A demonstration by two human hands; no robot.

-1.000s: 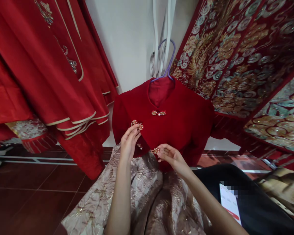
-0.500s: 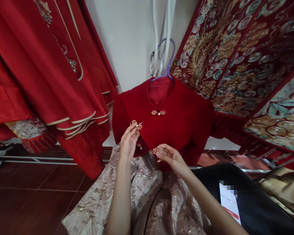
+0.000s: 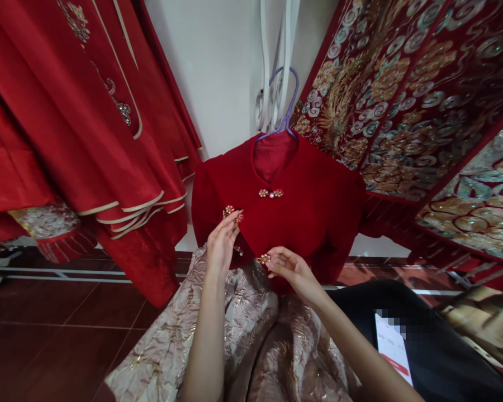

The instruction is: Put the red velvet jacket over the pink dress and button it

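A deep red jacket (image 3: 293, 223) hangs by its neck from a purple hanger (image 3: 294, 95). Its top jewelled frog button (image 3: 271, 193) is joined below the collar. My left hand (image 3: 221, 245) is closed in a pinch at the middle frog button (image 3: 228, 211), whose two flower halves lie close together; the fingers partly cover it. With bent fingers, my right hand (image 3: 292, 267) grips the lower corner of the front flap beside a flower fastener (image 3: 263, 259). The matching lower fastener (image 3: 238, 250) sits apart on the other side, between my two hands.
Shiny pinkish-gold fabric (image 3: 163, 340) spreads below the jacket. Red garments (image 3: 88, 128) hang at left, an embroidered one (image 3: 402, 106) at right. A phone (image 3: 392, 349) rests on a black surface (image 3: 360, 312) at lower right. White straps (image 3: 265, 61) hang behind the hanger.
My left fingertips have shifted slightly to the right over the middle frog button, showing more of its left flower. My right hand stays at the flap corner.
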